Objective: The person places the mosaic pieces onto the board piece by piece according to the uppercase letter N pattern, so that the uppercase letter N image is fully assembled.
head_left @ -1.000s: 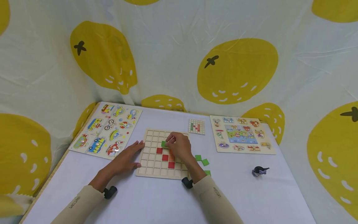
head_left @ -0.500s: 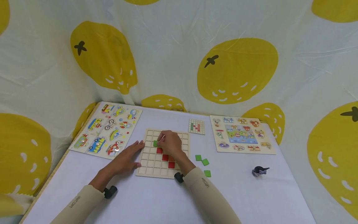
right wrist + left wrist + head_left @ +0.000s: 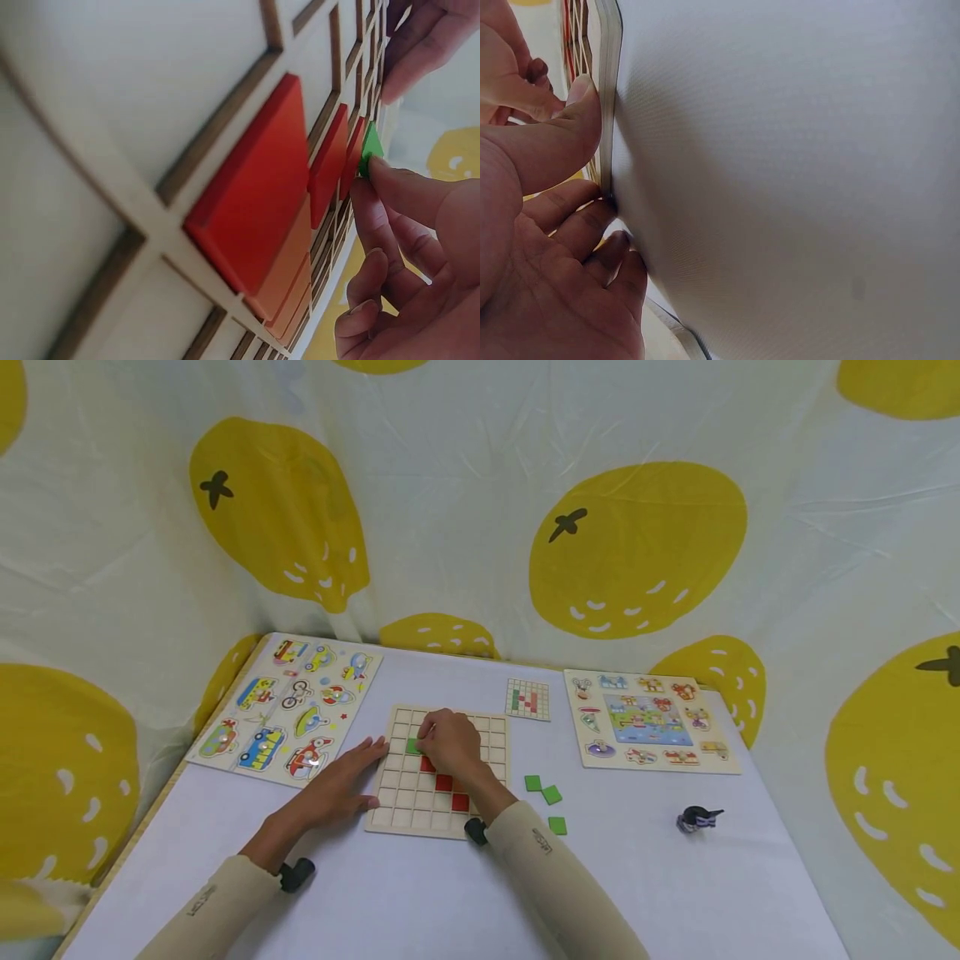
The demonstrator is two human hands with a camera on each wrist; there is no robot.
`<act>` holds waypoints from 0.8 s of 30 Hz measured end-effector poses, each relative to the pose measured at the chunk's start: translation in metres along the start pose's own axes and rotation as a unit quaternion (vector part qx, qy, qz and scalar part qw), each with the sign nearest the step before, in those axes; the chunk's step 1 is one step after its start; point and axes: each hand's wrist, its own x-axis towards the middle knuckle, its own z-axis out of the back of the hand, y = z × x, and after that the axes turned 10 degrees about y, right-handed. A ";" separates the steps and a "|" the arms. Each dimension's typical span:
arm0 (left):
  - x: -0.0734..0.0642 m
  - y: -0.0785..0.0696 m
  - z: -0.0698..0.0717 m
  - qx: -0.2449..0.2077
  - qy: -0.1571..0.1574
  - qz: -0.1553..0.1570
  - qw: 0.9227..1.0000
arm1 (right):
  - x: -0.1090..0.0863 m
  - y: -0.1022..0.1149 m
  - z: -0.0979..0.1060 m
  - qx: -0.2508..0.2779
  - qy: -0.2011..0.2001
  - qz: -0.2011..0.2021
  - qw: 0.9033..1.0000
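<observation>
A wooden grid board (image 3: 397, 819) lies flat on the table. Red tiles (image 3: 443, 782) step diagonally across its cells, and orange tiles (image 3: 279, 274) show beside them in the right wrist view. My right hand (image 3: 452, 745) is over the upper part of the board. Between thumb and finger it pinches a green square tile (image 3: 370, 144), tilted at a cell just past the farthest red one. Along the board's left edge lies my left hand (image 3: 340, 785), its fingers extended; thumb (image 3: 581, 112) and fingertips touch the edge. My right hand covers some cells.
Several things lie around: loose green tiles (image 3: 552, 795) right of the board, a small pattern card (image 3: 527, 699) behind it, a vehicle puzzle (image 3: 294, 710) at left, another picture puzzle (image 3: 651, 721) at right. A small dark figure (image 3: 698, 818) stands at front right.
My right hand has moved left across the board with the green tile, from above the middle columns to the cell beyond the farthest red tile. The left hand stays in place.
</observation>
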 end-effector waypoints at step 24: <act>-0.001 -0.006 0.002 0.003 -0.004 0.003 1.000 | -0.022 -0.018 0.013 0.050 -0.023 0.021 0.998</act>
